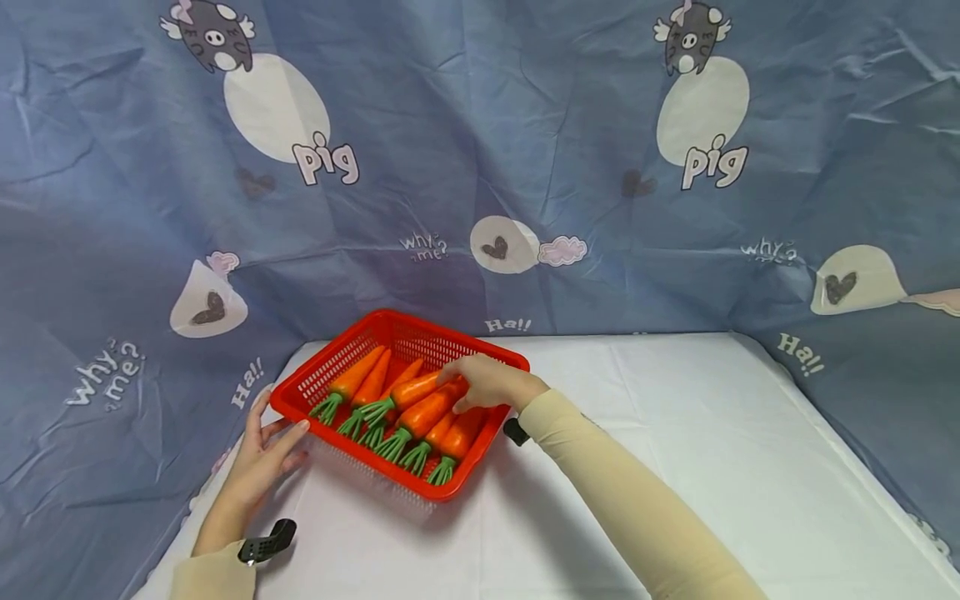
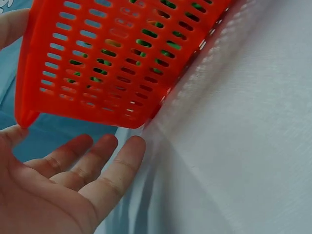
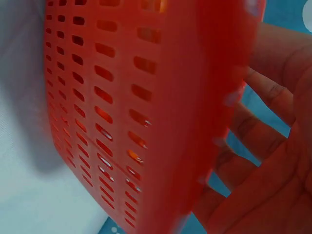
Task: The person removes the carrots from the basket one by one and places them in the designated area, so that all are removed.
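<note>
A red plastic basket [image 1: 390, 321] with slotted walls holds several orange carrots [image 1: 429, 410] with green stem tufts. At its left corner, my left hand [image 1: 258, 462] grips the rim between thumb and index finger. The other fingers [image 2: 114, 178] of that hand spread out below the corner in the left wrist view. My right hand [image 1: 487, 381] reaches over the right rim into the basket, thumb and fingers around the tapered end of a carrot in the middle. In the right wrist view the basket wall [image 3: 112, 92] hides those fingertips.
White cloth [image 1: 675, 433] covers the table under the basket. A blue curtain [image 1: 420, 167] printed with pigs and words hangs behind the table and along its sides. A black strap device [image 1: 268, 542] sits on the left wrist, and another dark device [image 1: 516, 432] shows below the right wrist.
</note>
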A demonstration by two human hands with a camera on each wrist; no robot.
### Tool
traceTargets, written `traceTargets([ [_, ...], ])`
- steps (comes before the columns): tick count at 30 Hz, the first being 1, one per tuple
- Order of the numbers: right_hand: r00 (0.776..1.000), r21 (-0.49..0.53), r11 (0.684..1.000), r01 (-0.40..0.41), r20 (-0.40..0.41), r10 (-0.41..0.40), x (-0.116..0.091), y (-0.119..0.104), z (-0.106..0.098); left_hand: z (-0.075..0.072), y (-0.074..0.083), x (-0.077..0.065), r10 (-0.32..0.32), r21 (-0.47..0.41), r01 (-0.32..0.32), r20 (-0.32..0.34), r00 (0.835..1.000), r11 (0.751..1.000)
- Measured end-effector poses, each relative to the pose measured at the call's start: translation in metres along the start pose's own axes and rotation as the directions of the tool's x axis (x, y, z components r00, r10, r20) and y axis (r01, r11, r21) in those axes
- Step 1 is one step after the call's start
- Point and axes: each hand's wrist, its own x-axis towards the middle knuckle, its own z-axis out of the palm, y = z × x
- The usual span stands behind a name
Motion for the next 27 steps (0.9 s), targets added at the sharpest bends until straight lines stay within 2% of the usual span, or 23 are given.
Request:
traceTargets([
  [8, 1.000, -0.030, 1.000, 0.005, 0.008, -0.004, 0.007, -0.002, 0.006, 0.002, -0.011, 0.000, 0.006, -0.063, -0.008, -0.026, 1.000, 0.998],
  [15, 1.000, -0.064, 0.998, 0.026, -0.002, -0.026, 0.012, -0.004, 0.011, 0.003, -0.018, -0.002, 0.048, -0.105, -0.050, -0.023, 0.999, 0.993],
  [19, 1.000, -0.084, 0.996, 0.021, -0.009, -0.022, 0.012, -0.004, 0.014, 0.004, -0.020, -0.001, 0.063, -0.117, -0.065, -0.023, 0.998, 0.991],
  [24, 0.998, -0.125, 0.990, 0.068, 0.018, -0.066, 0.012, -0.005, 0.016, 0.004, -0.022, 0.002, 0.070, -0.112, -0.072, -0.023, 0.997, 0.991],
  [27, 0.998, -0.156, 0.986, 0.065, 0.020, -0.063, 0.012, -0.005, 0.016, 0.004, -0.022, 0.004, 0.069, -0.103, -0.070, -0.018, 0.997, 0.992],
])
